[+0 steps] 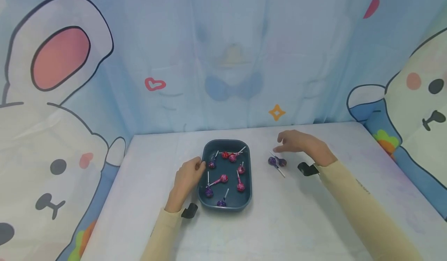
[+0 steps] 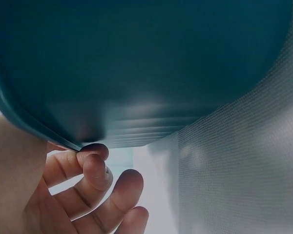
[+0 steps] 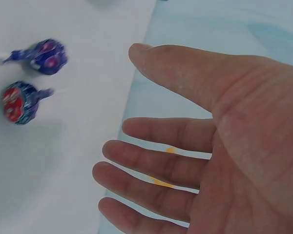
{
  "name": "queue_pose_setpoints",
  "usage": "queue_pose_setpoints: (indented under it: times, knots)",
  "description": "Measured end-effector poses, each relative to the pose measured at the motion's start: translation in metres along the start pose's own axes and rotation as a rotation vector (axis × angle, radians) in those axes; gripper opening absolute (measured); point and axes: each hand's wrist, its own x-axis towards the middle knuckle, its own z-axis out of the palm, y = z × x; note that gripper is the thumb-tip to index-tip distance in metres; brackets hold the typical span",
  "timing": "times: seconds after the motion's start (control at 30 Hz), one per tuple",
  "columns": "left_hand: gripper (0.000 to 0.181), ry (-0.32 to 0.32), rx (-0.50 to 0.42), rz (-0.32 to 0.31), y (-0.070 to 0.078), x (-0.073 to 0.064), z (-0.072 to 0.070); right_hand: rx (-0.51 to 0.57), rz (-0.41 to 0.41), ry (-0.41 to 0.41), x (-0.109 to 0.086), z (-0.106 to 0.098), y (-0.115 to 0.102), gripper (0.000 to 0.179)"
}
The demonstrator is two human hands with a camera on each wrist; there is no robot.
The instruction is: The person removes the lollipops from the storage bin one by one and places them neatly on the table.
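Observation:
A dark blue-green tray [image 1: 226,206] holds several wrapped lollipops, some pink or red and some purple, such as a pink one [image 1: 240,187] and a purple one [image 1: 208,192]. At the tray's left side, my left hand [image 1: 186,177] pinches the rim; the left wrist view shows bent fingers [image 2: 95,170] at its edge. To the right of the tray, two lollipops lie close together on the white tabletop, one purple [image 1: 272,161] and one dark with red marks [image 3: 13,105]. My right hand [image 1: 300,142] hovers just beyond them, thumb and fingers spread apart, holding nothing.
The white-covered table [image 1: 272,222] runs back to a light blue curtain [image 1: 230,59] printed with cartoon animals. A black wrist camera [image 1: 308,169] sits under the right wrist, another [image 1: 189,211] beside the left.

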Motion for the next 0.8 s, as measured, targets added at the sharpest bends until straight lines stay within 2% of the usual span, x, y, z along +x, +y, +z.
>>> queue_pose_setpoints:
  times: [0.43,0.8]
  knots:
    - [0.026,0.014,-0.007,0.023,0.001,-0.001,-0.001,-0.032,-0.035,0.03,0.002,-0.009,-0.033,0.055]
    - [0.026,0.007,-0.006,0.001,0.0,0.001,0.001,-0.044,-0.101,0.021,0.004,-0.014,-0.064,0.055]
